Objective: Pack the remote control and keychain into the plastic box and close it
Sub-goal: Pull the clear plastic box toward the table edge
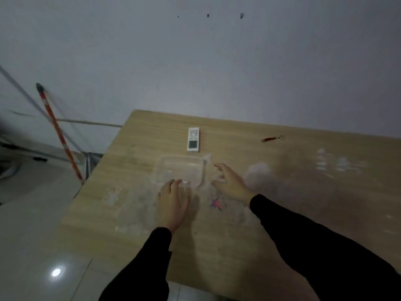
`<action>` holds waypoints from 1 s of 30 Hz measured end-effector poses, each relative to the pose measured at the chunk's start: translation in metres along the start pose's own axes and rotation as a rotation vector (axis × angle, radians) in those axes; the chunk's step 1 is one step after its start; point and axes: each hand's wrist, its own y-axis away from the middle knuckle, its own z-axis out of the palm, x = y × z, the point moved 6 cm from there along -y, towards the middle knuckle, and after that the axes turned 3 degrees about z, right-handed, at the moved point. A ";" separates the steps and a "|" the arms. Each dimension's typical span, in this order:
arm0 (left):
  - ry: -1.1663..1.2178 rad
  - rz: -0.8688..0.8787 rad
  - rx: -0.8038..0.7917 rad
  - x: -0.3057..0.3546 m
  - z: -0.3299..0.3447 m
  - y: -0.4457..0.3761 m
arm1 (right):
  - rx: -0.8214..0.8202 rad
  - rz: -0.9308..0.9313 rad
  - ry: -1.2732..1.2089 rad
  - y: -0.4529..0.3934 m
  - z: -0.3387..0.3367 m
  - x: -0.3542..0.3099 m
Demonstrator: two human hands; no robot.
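Reaching toward the clear plastic box [179, 171], both hands sit low on the wooden table [303, 192] with nothing gripped in either. The left hand [172, 205] lies palm down, fingers [175, 184] extended and close together, their tips touching or just over the box's near rim — the blur makes contact hard to confirm. The right hand [231, 183] hovers just beside the box's right edge, its fingers [219, 169] spread and slightly curled, pinching nothing. A raised transparent flap at that edge may be the lid standing open, though I cannot tell for certain.

Neither item is packed yet. The white remote control [193, 140] lies on the table at twelve o'clock from the box, just beyond its far rim, long axis running straight away from the person, twelve to six. The red keychain [272, 138] lies well apart, at about one to two o'clock from the right hand, its long axis nearly crosswise, ring end at the right.

What the coming move hinges on — the remote sits almost dead ahead of the left hand across the box, while the keychain falls on the right hand's side. My reading is that the left could steady the box as the right goes forward, taking the remote across its narrow width.
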 end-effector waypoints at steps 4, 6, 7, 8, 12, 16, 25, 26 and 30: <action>0.042 -0.230 -0.072 -0.039 0.019 0.032 | -0.052 0.130 -0.127 -0.014 0.031 -0.019; 0.002 -0.281 -0.159 -0.056 0.034 0.043 | -0.015 0.176 -0.124 -0.021 0.040 -0.025; -0.016 -0.278 -0.182 -0.060 0.039 0.046 | 0.017 0.199 -0.129 -0.024 0.040 -0.025; -0.031 -0.271 -0.181 -0.065 0.043 0.048 | 0.046 0.218 -0.132 -0.027 0.040 -0.026; -0.065 -0.222 -0.149 -0.066 0.051 0.053 | 0.066 0.248 -0.143 -0.035 0.039 -0.024; -0.090 -0.174 -0.112 -0.069 0.054 0.060 | 0.127 0.286 -0.153 -0.016 0.025 0.003; -0.175 -0.167 -0.089 -0.071 0.059 0.066 | 0.328 0.350 -0.281 0.077 -0.016 0.092; -0.178 -0.172 -0.087 -0.070 0.058 0.066 | 0.344 0.360 -0.282 0.087 -0.021 0.100; -0.189 -0.167 -0.091 -0.069 0.057 0.070 | 0.422 0.409 -0.315 0.125 -0.035 0.128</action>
